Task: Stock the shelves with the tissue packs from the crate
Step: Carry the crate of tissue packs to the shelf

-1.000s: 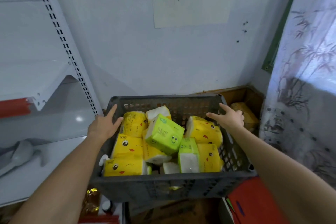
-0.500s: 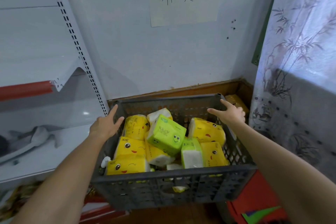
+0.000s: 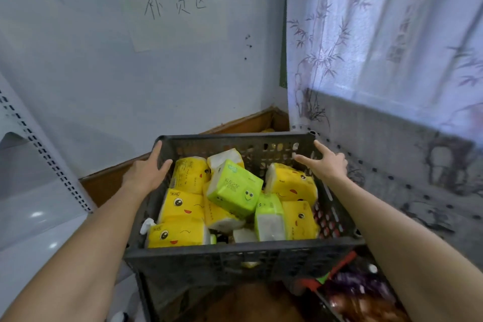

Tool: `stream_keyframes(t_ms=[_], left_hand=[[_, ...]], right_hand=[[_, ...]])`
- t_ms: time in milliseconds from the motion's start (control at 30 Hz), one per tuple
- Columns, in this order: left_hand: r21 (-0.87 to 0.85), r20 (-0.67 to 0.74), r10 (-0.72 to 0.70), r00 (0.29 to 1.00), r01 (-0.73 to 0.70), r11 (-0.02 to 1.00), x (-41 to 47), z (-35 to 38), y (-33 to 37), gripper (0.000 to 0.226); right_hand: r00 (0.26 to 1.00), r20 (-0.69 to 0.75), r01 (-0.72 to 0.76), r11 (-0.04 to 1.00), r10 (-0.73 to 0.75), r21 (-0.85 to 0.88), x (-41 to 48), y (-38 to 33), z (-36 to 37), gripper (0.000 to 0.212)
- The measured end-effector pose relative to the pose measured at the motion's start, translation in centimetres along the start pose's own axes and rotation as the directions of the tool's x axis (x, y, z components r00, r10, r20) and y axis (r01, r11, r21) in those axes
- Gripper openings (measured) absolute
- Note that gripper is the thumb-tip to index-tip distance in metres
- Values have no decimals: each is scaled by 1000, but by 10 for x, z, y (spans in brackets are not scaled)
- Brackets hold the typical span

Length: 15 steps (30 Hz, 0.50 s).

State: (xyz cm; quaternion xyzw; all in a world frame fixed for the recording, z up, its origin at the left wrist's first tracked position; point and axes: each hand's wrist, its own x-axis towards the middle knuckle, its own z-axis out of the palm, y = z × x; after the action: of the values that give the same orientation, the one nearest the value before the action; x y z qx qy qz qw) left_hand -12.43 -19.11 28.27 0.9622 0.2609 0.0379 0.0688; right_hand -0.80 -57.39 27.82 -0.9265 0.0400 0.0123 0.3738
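RESTOCK RUN: A person holds a dark plastic crate (image 3: 243,253) of tissue packs by its two side walls, up near the far corners. The L hand (image 3: 146,172) is at the far-left corner, index finger straight along the outside of the wall and thumb over the rim & inside. The R hand (image 3: 328,165) mirrors it at the far-right corner. Its index and thumb are straight & spread either side of the wall, and its other fingers are curled outside; whether they hook the rim can't be told. Neither hand holds a pack.

All packs in view are still in the crate, heaped btw the two hands. Top of the heap is the green pack (image 3: 235,188). It is tilted, its long axis appears to run from the far-left side toward the near-right corner, and it sits approx midway btw the thumbs. The far-left yellow pack (image 3: 190,175) lies just beside the L thumb, and the right-side yellow pack (image 3: 291,185) lies just below the R thumb.

The white shelf (image 3: 39,217), w/ its perforated upright (image 3: 47,157), stands off the crate's left side. That likely makes the L hand the nearer one for the carry across. One hand prob. has to let go of the wall first, w/ the crate rested or steadied. Off the right side hangs a bamboo-print curtain (image 3: 379,34).
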Motion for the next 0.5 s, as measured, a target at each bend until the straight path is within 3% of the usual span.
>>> stream_keyframes(t_ms=[267,500], left_hand=[[-20,31,302,953,-302,953,30,9,86,65],[-62,67,583,810,-580,812,23,15,175,64]], right_hand=[[947,-255,-188,981,195,51,-52,54,-60,86],[812,-434,-355,921,390,163,-133,104,-98,85]])
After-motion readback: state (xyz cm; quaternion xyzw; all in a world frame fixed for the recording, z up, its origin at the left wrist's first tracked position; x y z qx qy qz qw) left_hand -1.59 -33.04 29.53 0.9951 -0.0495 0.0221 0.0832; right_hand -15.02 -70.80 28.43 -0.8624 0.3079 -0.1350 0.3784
